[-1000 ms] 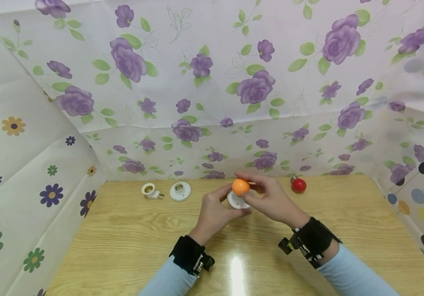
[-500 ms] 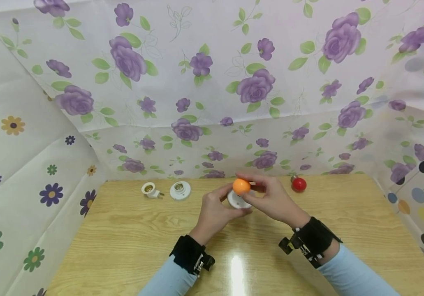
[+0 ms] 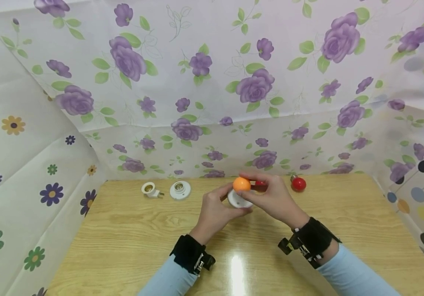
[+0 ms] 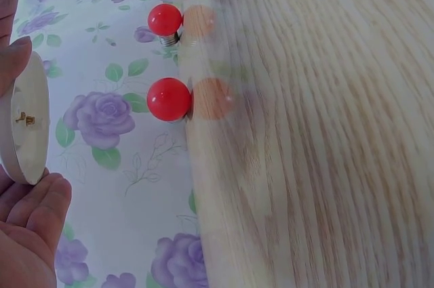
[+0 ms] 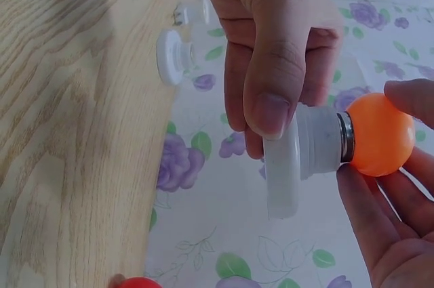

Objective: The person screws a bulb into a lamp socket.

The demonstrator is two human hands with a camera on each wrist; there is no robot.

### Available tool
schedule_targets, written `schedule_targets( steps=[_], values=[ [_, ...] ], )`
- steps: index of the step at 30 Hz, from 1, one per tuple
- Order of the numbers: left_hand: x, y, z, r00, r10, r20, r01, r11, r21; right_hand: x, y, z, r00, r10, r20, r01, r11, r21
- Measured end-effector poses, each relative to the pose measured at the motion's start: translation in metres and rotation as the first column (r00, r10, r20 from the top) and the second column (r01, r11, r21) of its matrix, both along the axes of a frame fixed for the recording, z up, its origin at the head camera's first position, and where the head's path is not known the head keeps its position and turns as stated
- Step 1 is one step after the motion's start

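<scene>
In the head view my left hand [image 3: 214, 210] grips a white round lamp holder [image 3: 238, 200] by its rim, above the table. My right hand [image 3: 274, 198] pinches an orange light bulb [image 3: 242, 185] between thumb and fingers. As the right wrist view shows, the orange bulb [image 5: 383, 137] sits in the socket mouth of the lamp holder [image 5: 283, 173], with a narrow band of its metal base visible. The left wrist view catches the lamp holder's underside [image 4: 32, 118] with brass-coloured contacts.
A white plug-in lamp socket [image 3: 151, 190] and a second round lamp holder [image 3: 180, 190] stand at the table's back left. One red bulb [image 3: 298, 184] lies at the back right. Another red bulb [image 3: 260, 183] is partly hidden behind my right hand. The flowered cloth [image 3: 197, 98] rises behind the table.
My right fingers have shifted slightly on the orange bulb, and more of the red bulb behind them shows. The left hand and lamp holder stay nearly in place.
</scene>
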State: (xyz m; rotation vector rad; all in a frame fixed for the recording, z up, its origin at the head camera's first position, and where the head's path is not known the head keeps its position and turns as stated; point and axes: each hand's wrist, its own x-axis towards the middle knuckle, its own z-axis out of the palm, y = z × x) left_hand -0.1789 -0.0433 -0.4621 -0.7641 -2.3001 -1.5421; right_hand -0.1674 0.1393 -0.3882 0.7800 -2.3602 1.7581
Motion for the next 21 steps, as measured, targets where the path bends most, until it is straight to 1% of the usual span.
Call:
schedule_targets(
  steps=[4, 9, 10, 13, 17, 21],
  values=[
    [0.000, 0.000, 0.000, 1.000, 0.004, -0.005, -0.004, 1.000, -0.008, 0.008, -0.004, 0.012, 0.999, -0.026, -0.022, 0.026, 1.000, -0.007],
    [0.001, 0.000, 0.001, 1.000, 0.011, -0.002, -0.011, 1.000, -0.013, 0.010, -0.005, 0.016, 0.996, -0.058, -0.061, 0.059, 0.998, 0.018],
    [0.001, 0.000, 0.001, 1.000, 0.012, 0.000, -0.012, 1.000, -0.013, 0.010, -0.005, 0.016, 0.996, -0.060, -0.067, 0.062, 0.998, 0.029],
    [0.001, 0.000, 0.002, 1.000, 0.015, 0.005, -0.015, 1.000, -0.016, 0.001, 0.000, 0.002, 0.995, -0.063, -0.082, 0.069, 0.996, 0.065],
    [0.001, -0.001, 0.002, 1.000, 0.015, 0.012, -0.015, 1.000, -0.024, -0.011, 0.006, -0.013, 0.995, -0.036, -0.088, 0.044, 0.995, 0.092],
    [0.000, -0.001, 0.002, 1.000, 0.018, 0.010, -0.018, 0.999, -0.026, -0.012, 0.006, -0.011, 0.997, 0.028, -0.075, -0.021, 0.995, 0.094]
  ],
)
